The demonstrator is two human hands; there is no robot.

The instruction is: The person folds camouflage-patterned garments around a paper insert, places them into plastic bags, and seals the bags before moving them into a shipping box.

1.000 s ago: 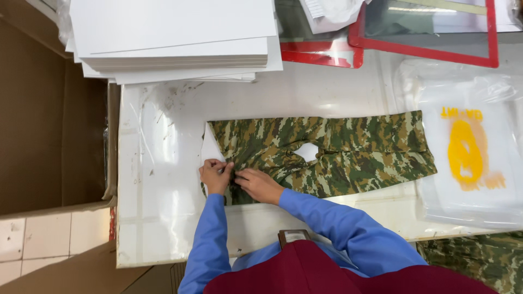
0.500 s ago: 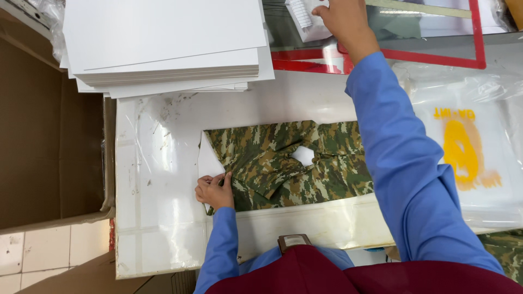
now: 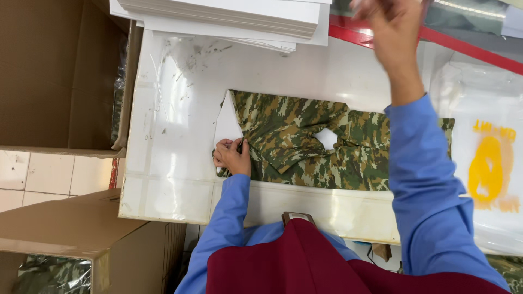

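Note:
A folded camouflage garment [image 3: 305,141] lies flat on the white table [image 3: 180,130]. A white card [image 3: 227,122] sticks out from under its left end. My left hand [image 3: 231,157] pinches the garment's left edge beside that card. A small white patch [image 3: 327,138] shows in the garment's middle. My right hand [image 3: 393,32] is raised far across the table near the red-framed panel [image 3: 463,46]; it is blurred, and whether it holds anything is unclear.
A stack of white boards [image 3: 229,16] sits at the table's far edge. Open brown cartons [image 3: 54,71] stand at the left, one lower carton [image 3: 71,239] holding bagged camouflage cloth. Clear bags with a yellow print [image 3: 487,174] lie at the right.
My right hand left the garment's edge and reached up and away toward the red-framed panel. My left hand stayed on the garment's left end. The view shifted closer.

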